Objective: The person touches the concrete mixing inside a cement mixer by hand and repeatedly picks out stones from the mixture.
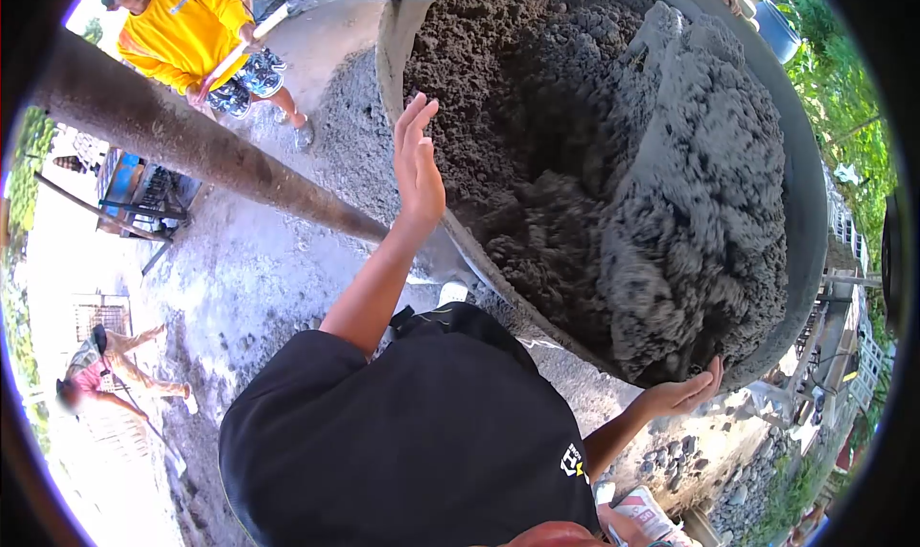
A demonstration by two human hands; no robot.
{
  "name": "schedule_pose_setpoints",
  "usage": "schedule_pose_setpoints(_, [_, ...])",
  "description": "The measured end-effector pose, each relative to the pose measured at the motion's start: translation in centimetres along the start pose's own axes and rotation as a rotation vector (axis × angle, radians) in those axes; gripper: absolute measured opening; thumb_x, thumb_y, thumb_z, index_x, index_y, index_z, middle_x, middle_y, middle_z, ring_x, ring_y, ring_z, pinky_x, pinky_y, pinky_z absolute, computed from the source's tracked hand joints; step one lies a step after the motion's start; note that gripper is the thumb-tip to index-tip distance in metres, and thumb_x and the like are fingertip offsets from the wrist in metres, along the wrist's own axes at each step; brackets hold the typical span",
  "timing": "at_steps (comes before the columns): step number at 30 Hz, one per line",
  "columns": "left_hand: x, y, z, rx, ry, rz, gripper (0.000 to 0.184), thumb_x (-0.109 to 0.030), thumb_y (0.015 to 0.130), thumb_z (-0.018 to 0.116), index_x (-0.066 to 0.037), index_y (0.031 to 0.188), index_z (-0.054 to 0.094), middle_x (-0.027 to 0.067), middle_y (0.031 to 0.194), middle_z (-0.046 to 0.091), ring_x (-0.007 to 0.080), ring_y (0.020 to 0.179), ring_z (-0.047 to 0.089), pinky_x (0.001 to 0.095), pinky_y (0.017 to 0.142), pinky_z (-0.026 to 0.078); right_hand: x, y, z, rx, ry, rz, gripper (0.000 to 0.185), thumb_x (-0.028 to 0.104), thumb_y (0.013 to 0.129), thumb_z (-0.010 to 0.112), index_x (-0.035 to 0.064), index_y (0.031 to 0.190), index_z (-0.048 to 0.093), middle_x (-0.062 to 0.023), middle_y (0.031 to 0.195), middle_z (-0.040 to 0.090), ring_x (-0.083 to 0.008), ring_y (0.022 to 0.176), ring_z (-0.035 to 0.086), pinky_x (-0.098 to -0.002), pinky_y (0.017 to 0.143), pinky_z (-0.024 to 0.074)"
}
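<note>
A large round mixing drum [808, 231] tilts its mouth toward me, with dark, damp material inside. Paler grey mix [700, 154], like mortar or concrete, is heaped on the right side and partly smeared by motion. My left hand [419, 168] is raised at the drum's left rim, fingers stretched upward and holding nothing. Low on the right, my right hand [682, 394] rests against the lower rim, palm turned up and fingers extended along the edge. No tool shows in either hand.
A rusty pole [220, 163] slants in from the left. Beyond it, a person in yellow [192, 29] holds a long pale handle [251, 41]. Another person [110, 365] bends over a long-handled tool. A bag [644, 513], gravel [676, 461] and a blue bucket [776, 31] are nearby.
</note>
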State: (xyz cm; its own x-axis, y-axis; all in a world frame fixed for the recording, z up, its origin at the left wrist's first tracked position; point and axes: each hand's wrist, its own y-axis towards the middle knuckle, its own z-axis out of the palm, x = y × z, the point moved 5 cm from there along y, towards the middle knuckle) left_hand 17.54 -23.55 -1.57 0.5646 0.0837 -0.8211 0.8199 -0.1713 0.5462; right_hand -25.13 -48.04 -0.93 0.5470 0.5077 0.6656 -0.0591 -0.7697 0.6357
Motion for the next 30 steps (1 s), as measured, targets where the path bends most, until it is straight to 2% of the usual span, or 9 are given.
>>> schedule_pose_setpoints(4, [-0.2, 0.1, 0.2, 0.023, 0.052, -0.008, 0.058, -0.042, 0.103, 0.026, -0.002, 0.132, 0.057, 0.0158, 0.146, 0.044, 0.0293, 0.138, 0.039, 0.0426, 0.113, 0.029, 0.7, 0.3, 0.4, -0.01, 0.048, -0.024, 0.04, 0.022, 0.104, 0.041, -0.0098, 0.111, 0.064, -0.0208, 0.119, 0.063, -0.0302, 0.115, 0.057, -0.0419, 0.1, 0.0441])
schedule_pose_setpoints(7, [-0.7, 0.1, 0.1, 0.026, 0.06, -0.018, 0.057, -0.041, 0.103, 0.028, -0.001, 0.13, 0.059, 0.0159, 0.144, 0.047, 0.0296, 0.136, 0.041, 0.042, 0.113, 0.03, 2.4, 0.4, 2.6, 0.375, -0.247, -0.081, 0.03, 0.026, 0.102, 0.052, 0.0048, 0.099, 0.074, -0.0097, 0.115, 0.07, -0.0259, 0.109, 0.063, -0.0467, 0.112, 0.0308])
schedule_pose_setpoints(12, [-0.5, 0.5, 0.3, 0.065, 0.049, 0.018, 0.059, -0.049, 0.103, 0.034, -0.003, 0.128, 0.06, 0.0153, 0.143, 0.049, 0.0312, 0.135, 0.042, 0.0442, 0.112, 0.031, 2.3, 0.1, 2.7, 0.35, -0.311, -0.203, 0.026, 0.022, 0.099, 0.055, 0.0079, 0.092, 0.075, -0.0042, 0.109, 0.072, -0.0229, 0.104, 0.066, -0.0511, 0.115, 0.0234])
schedule_pose_setpoints(16, [0.0, 0.6, 0.7, 0.113, 0.063, 0.018, 0.049, -0.042, 0.102, 0.042, -0.003, 0.12, 0.065, 0.0147, 0.142, 0.05, 0.0315, 0.136, 0.042, 0.0449, 0.11, 0.034, 3.9, 1.3, 4.3, 0.547, -0.213, -0.241, 0.016, 0.012, 0.094, 0.059, 0.0048, 0.091, 0.074, -0.0078, 0.1, 0.072, -0.0261, 0.098, 0.067, -0.0507, 0.11, 0.0346])
schedule_pose_setpoints(19, [1.1, 1.0, 0.8, 0.205, 0.069, -0.008, 0.033, -0.024, 0.098, 0.049, -0.002, 0.115, 0.068, 0.0143, 0.134, 0.058, 0.031, 0.131, 0.048, 0.044, 0.108, 0.037, 7.5, 2.0, 8.1, 1.039, -0.1, -0.359, 0.01, 0.007, 0.088, 0.065, -0.0001, 0.094, 0.07, -0.0163, 0.097, 0.07, -0.03, 0.097, 0.066, -0.0411, 0.096, 0.0487])
schedule_pose_setpoints(21, [1.1, 0.9, 0.8, 0.226, 0.004, -0.051, 0.032, -0.01, 0.094, 0.045, 0.0, 0.115, 0.067, 0.0146, 0.126, 0.063, 0.0297, 0.123, 0.054, 0.041, 0.103, 0.041, 10.1, 3.6, 10.7, 1.011, 0.029, -0.422, 0.013, -0.002, 0.084, 0.064, 0.0001, 0.095, 0.07, -0.0155, 0.091, 0.067, -0.0309, 0.084, 0.064, -0.0375, 0.082, 0.0511])
schedule_pose_setpoints(24, [2.2, 1.0, 0.5, 0.094, -0.037, -0.05, 0.034, -0.007, 0.093, 0.042, 0.002, 0.116, 0.066, 0.0157, 0.126, 0.063, 0.027, 0.118, 0.057, 0.0376, 0.1, 0.043, 9.8, 5.5, 14.2, 0.834, -0.053, -0.302, 0.019, -0.008, 0.082, 0.062, 0.0004, 0.097, 0.07, -0.0131, 0.087, 0.061, -0.0304, 0.075, 0.059, -0.037, 0.073, 0.0488])
schedule_pose_setpoints(26, [2.5, 1.1, 0.4, 0.096, -0.007, -0.069, 0.039, -0.007, 0.094, 0.041, 0.002, 0.126, 0.061, 0.0169, 0.127, 0.062, 0.0248, 0.114, 0.059, 0.0365, 0.099, 0.044, 11.0, 4.8, 18.0, 0.899, -0.011, -0.245, 0.022, -0.007, 0.081, 0.061, -0.0003, 0.1, 0.07, -0.0165, 0.098, 0.066, -0.0299, 0.085, 0.065, -0.0367, 0.078, 0.0514])
schedule_pose_setpoints(30, [3.1, 0.8, 0.9, 0.137, -0.167, -0.254, 0.052, -0.008, 0.095, 0.039, -0.001, 0.146, 0.043, 0.0163, 0.14, 0.054, 0.0254, 0.118, 0.057, 0.0382, 0.104, 0.042, 8.8, -1.0, 25.1, 1.534, 0.039, -0.55, 0.03, 0.002, 0.082, 0.065, 0.0014, 0.112, 0.068, -0.0203, 0.115, 0.067, -0.0342, 0.099, 0.067, -0.0372, 0.086, 0.0534])
